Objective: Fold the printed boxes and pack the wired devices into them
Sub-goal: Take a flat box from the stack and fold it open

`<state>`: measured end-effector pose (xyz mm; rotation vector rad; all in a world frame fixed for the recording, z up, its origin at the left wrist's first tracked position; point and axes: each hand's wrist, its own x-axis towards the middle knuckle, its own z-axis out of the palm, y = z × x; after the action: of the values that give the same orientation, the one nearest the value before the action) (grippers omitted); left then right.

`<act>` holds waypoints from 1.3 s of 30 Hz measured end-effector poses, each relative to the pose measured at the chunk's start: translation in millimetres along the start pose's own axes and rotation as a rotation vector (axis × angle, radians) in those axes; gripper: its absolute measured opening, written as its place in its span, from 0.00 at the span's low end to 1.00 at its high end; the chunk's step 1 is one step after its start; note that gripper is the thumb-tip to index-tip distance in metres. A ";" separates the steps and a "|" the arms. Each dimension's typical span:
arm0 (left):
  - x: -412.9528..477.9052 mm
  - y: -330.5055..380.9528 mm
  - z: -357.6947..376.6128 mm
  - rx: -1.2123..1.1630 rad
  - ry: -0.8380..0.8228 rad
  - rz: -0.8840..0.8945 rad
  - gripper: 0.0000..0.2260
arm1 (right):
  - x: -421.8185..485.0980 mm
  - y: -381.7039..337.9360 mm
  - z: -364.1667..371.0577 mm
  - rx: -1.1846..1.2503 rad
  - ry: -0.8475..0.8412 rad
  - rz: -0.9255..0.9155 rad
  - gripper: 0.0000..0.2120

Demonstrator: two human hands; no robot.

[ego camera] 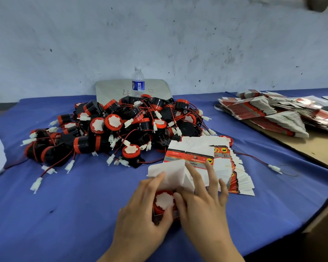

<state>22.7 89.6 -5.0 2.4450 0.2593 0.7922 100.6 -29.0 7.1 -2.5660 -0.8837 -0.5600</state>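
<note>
Two hands are working over one printed box (164, 217) near the front of the blue tabletop (64, 205). The left hand (140, 210) is curling round the box from the left, its thumb pressing the rim of the red-and-white device (164, 200) that is sitting inside the box's open end. Most of the box is lying hidden under the palms; only a dark printed strip is showing between them. The right hand (201, 203) is lying spread, its fingers straight and pressing on the white flaps (170, 176) and on the fanned stack of flat boxes (233, 174) just beyond. Whether its thumb is pinching anything is hard to make out.

Behind the hands a heap of wired devices (121, 127) is tangling red and black leads with white plugs, so single units are hard to separate. A water bottle (138, 82) is standing behind the heap before a grey board (106, 89), whose handwritten marks are partly covered. At the right, more flat boxes (273, 112) are piling on cardboard (314, 146), cut off by the frame edge.
</note>
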 end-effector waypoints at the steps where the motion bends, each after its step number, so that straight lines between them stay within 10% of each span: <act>1: -0.3 -1.1 1.6 -0.006 -0.028 0.006 0.31 | 0.8 -0.3 0.0 -0.005 -0.092 0.017 0.15; 4: -5.2 -5.4 7.8 -0.087 -0.139 0.065 0.39 | 1.0 2.9 1.7 0.026 -0.305 0.044 0.31; 10: -6.5 -12.8 15.2 -0.118 -0.278 0.037 0.39 | 3.0 5.6 -4.4 0.099 -0.440 0.034 0.21; 24: 3.6 -17.9 14.4 -0.091 -0.118 0.139 0.18 | -25.8 16.4 16.1 0.521 0.265 -0.016 0.16; 32: -2.7 -11.8 11.3 -0.275 -0.061 0.029 0.23 | -23.4 19.7 16.7 0.507 0.177 -0.046 0.09; 39: 1.9 -1.2 13.0 0.447 -0.094 0.208 0.32 | -13.7 20.7 9.9 0.794 0.088 -0.014 0.06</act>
<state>31.9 85.5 -13.5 2.9604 0.1599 0.7663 106.5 -46.4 -12.2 -1.8035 -0.8668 -0.2434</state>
